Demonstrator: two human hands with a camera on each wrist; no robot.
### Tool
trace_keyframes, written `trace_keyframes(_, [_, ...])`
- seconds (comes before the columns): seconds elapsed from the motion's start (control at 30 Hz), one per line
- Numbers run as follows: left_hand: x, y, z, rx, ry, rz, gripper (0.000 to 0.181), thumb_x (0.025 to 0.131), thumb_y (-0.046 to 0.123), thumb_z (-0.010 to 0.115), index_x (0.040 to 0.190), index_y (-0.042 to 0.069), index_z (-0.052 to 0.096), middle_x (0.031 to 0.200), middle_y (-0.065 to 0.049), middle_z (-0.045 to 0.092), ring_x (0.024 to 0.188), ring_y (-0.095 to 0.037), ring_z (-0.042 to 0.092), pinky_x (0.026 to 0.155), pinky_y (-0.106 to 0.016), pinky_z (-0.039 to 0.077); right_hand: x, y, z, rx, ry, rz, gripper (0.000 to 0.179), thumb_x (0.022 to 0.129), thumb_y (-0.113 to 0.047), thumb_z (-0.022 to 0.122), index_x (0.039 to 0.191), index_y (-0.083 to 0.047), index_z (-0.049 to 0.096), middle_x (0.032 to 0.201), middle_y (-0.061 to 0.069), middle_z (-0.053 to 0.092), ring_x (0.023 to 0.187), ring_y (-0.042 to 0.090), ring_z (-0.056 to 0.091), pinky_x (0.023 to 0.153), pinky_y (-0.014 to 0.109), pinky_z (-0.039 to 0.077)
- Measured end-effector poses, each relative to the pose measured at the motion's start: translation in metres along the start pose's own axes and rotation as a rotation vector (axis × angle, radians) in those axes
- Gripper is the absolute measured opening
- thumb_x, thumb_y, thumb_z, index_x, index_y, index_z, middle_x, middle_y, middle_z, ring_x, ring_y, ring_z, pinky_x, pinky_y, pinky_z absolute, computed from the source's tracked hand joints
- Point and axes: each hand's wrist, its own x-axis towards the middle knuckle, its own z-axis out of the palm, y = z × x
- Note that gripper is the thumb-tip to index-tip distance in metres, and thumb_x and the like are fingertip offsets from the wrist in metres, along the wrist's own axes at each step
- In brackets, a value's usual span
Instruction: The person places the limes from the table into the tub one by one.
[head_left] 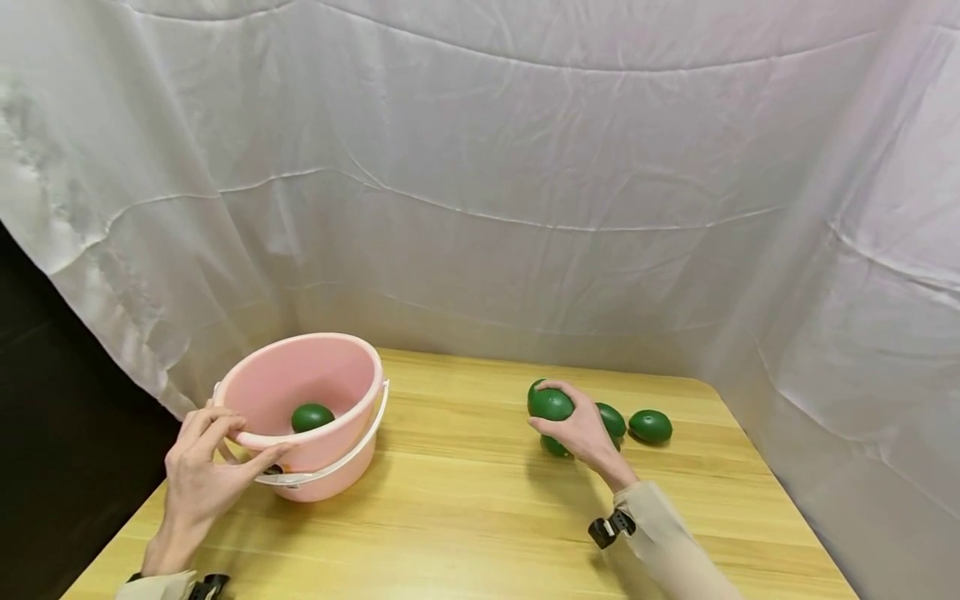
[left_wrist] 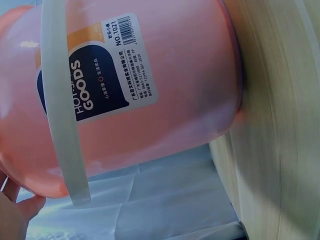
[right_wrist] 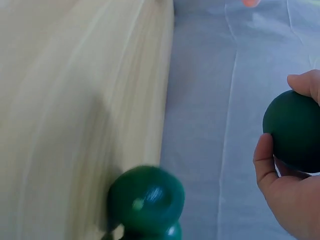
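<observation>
My left hand (head_left: 198,467) grips the near-left rim of a pink bucket (head_left: 330,454), its thumb outside the wall and fingers over the edge. In the left wrist view, the bucket's labelled side (left_wrist: 170,60) and white handle (left_wrist: 60,100) fill much of the picture. One smooth dark green avocado (head_left: 312,417) lies inside the bucket. Over the right part of the table, my right hand (head_left: 581,421) holds another avocado (right_wrist: 292,130) between thumb and fingers, raised above the tabletop. Several more avocados (head_left: 611,421) lie below and behind this hand, partly hidden by it.
A single avocado (head_left: 651,426) sits apart on the right of the wooden table (head_left: 465,500). Pale grey cloth (head_left: 480,167) hangs behind the table and along its right side. A black surface (head_left: 60,417) shows at the far left.
</observation>
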Motion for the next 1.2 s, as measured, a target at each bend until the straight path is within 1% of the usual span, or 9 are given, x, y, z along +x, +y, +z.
trace_keyframes(0.17, [-0.001,-0.001,0.0,0.007,-0.005,-0.005,0.078,0.068,0.072,0.073,0.074,-0.005,0.064,0.084,-0.019,0.059,0.103,0.007,0.043,0.101,-0.007,0.033,0.008,-0.012,0.011,0.005,0.008,-0.031,0.048,0.08,-0.022,0.081,0.122,-0.029,0.058,0.124,0.01,0.058,0.095,0.028,0.063,0.072,0.038,0.056])
trace_keyframes(0.3, [-0.001,-0.001,0.0,0.005,0.001,-0.005,0.079,0.068,0.072,0.073,0.074,-0.005,0.064,0.084,-0.02,0.059,0.104,0.008,0.043,0.098,-0.006,0.033,0.014,-0.017,0.018,0.003,0.012,-0.041,0.052,0.08,-0.018,0.081,0.125,-0.028,0.058,0.125,0.01,0.058,0.094,0.027,0.063,0.071,0.038,0.056])
trace_keyframes(0.4, [-0.001,-0.001,-0.001,0.007,0.0,0.0,0.078,0.068,0.072,0.073,0.074,-0.006,0.064,0.084,-0.019,0.058,0.103,0.007,0.044,0.102,-0.008,0.034,0.017,-0.02,0.022,0.008,0.0,-0.048,0.055,0.079,-0.016,0.081,0.127,-0.028,0.058,0.125,0.009,0.06,0.094,0.026,0.064,0.071,0.037,0.056])
trace_keyframes(0.5, [-0.001,0.0,-0.001,0.013,-0.001,0.004,0.078,0.069,0.072,0.073,0.073,-0.005,0.063,0.083,-0.018,0.058,0.103,0.007,0.044,0.107,-0.011,0.034,0.019,-0.024,0.026,0.016,-0.015,-0.053,0.054,0.078,-0.015,0.081,0.125,-0.028,0.06,0.123,0.008,0.061,0.092,0.024,0.065,0.071,0.037,0.056])
trace_keyframes(0.6, [0.0,0.001,-0.001,0.009,0.003,0.005,0.078,0.068,0.072,0.073,0.073,-0.005,0.063,0.083,-0.019,0.058,0.103,0.007,0.044,0.106,-0.01,0.035,0.021,-0.028,0.031,0.02,-0.02,-0.06,0.051,0.076,-0.013,0.081,0.122,-0.027,0.062,0.119,0.007,0.062,0.089,0.023,0.065,0.07,0.037,0.056])
trace_keyframes(0.73, [0.0,0.0,0.0,-0.002,0.006,0.007,0.078,0.068,0.071,0.074,0.074,-0.006,0.064,0.083,-0.02,0.058,0.103,0.007,0.044,0.101,-0.007,0.034,0.023,-0.034,0.039,0.003,0.0,-0.081,0.05,0.076,-0.014,0.081,0.12,-0.03,0.062,0.117,0.005,0.063,0.088,0.022,0.065,0.069,0.035,0.056])
trace_keyframes(0.87, [-0.001,-0.001,0.0,0.002,0.001,0.01,0.078,0.068,0.071,0.074,0.074,-0.005,0.064,0.083,-0.019,0.058,0.103,0.007,0.044,0.104,-0.009,0.035,0.025,-0.044,0.05,0.017,0.012,-0.098,0.048,0.076,-0.018,0.082,0.116,-0.034,0.062,0.117,0.003,0.063,0.087,0.022,0.065,0.068,0.036,0.056])
trace_keyframes(1.03, [-0.001,-0.002,-0.001,0.005,-0.002,0.01,0.077,0.068,0.071,0.074,0.074,-0.005,0.064,0.084,-0.019,0.058,0.102,0.007,0.044,0.105,-0.01,0.035,0.032,-0.059,0.062,0.009,-0.017,-0.127,0.047,0.077,-0.022,0.082,0.117,-0.037,0.062,0.117,0.002,0.064,0.086,0.02,0.066,0.068,0.035,0.057])
trace_keyframes(1.2, [-0.001,-0.002,-0.001,0.007,-0.011,0.006,0.077,0.069,0.072,0.073,0.074,-0.004,0.064,0.084,-0.018,0.058,0.101,0.006,0.043,0.101,-0.007,0.034,0.039,-0.075,0.071,0.007,-0.028,-0.162,0.046,0.076,-0.022,0.082,0.115,-0.037,0.063,0.115,0.0,0.065,0.087,0.02,0.066,0.068,0.036,0.057])
